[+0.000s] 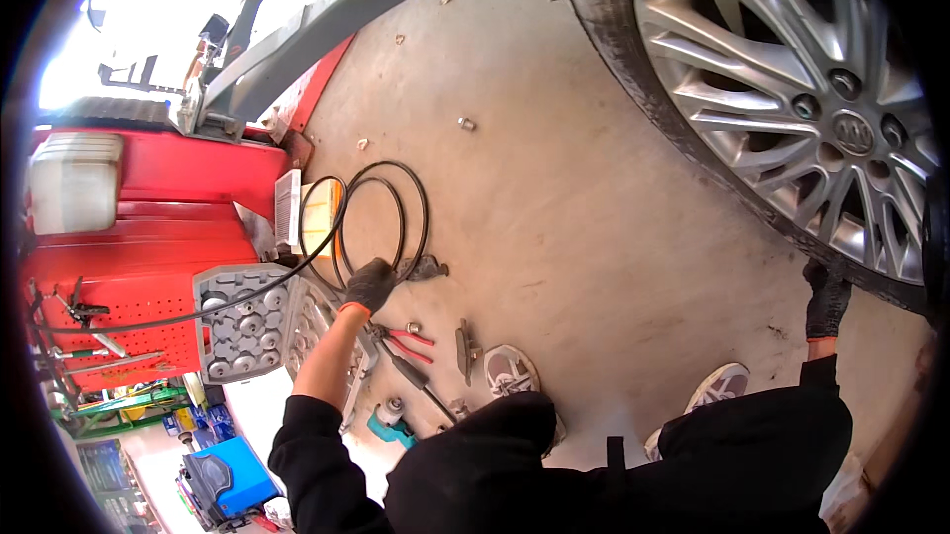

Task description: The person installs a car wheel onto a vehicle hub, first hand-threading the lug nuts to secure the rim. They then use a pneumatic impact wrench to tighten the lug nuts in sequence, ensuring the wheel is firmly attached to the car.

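Observation:
My left hand (371,285), in a black glove with an orange cuff, is closed round a black hose (427,207). The hose loops over the floor beyond the hand and runs off to the left. At the right, my black-gloved right hand (827,298) grips the lower edge of a car wheel (752,108). That wheel has a silver multi-spoke rim and a dark tire; the fingertips are partly hidden against the rubber. Under and beside my left forearm lie red-handled pliers (408,344), a dark long-handled tool (416,376) and a metal socket (414,328).
Left stands a red cabinet (119,277) with a grey case (237,321) of round metal pieces. A grey lift arm (307,39) crosses the upper left. On the floor are a brake pad (465,351), a teal power tool (391,423), a yellow filter (319,217) and a small metal piece (467,123).

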`<move>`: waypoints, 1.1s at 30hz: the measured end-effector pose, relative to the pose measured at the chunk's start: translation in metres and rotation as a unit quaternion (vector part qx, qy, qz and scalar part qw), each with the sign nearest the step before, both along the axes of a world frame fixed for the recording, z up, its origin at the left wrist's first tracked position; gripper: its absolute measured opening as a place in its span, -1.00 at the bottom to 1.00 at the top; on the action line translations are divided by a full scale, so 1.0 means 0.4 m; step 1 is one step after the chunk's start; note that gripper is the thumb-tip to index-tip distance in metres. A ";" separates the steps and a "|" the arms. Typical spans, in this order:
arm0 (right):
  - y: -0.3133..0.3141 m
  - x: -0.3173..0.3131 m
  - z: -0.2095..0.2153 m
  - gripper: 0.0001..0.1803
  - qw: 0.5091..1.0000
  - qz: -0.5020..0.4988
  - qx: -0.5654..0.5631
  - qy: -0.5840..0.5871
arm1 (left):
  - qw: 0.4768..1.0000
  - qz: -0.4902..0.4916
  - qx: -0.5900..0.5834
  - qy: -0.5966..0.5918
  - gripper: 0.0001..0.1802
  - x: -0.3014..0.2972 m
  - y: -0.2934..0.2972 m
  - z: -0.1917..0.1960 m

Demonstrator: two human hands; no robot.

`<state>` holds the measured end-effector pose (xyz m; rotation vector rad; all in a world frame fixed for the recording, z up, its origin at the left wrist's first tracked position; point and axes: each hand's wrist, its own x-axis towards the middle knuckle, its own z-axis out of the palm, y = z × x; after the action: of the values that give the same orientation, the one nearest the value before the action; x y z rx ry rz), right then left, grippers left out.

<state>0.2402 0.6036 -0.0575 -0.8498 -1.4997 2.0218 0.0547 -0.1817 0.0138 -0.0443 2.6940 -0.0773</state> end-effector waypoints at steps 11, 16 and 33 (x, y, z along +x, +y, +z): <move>-0.070 -0.015 0.090 -0.58 0.987 0.025 0.123 -0.103 | 0.941 -0.086 0.241 0.220 -0.31 -0.539 0.424 -0.301; -0.096 -0.013 0.125 -0.55 0.993 -0.044 0.048 -0.102 | 0.966 -0.037 0.139 0.213 -0.75 -0.580 0.457 -0.366; -0.286 0.004 0.189 -0.71 0.979 0.141 -0.044 -0.141 | 0.936 -0.216 0.151 0.232 -0.70 -0.428 0.631 -0.305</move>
<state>0.2418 0.4893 0.0182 -1.0455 -1.7826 2.2601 -0.1166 0.0706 -0.1080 0.7088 3.0968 0.2455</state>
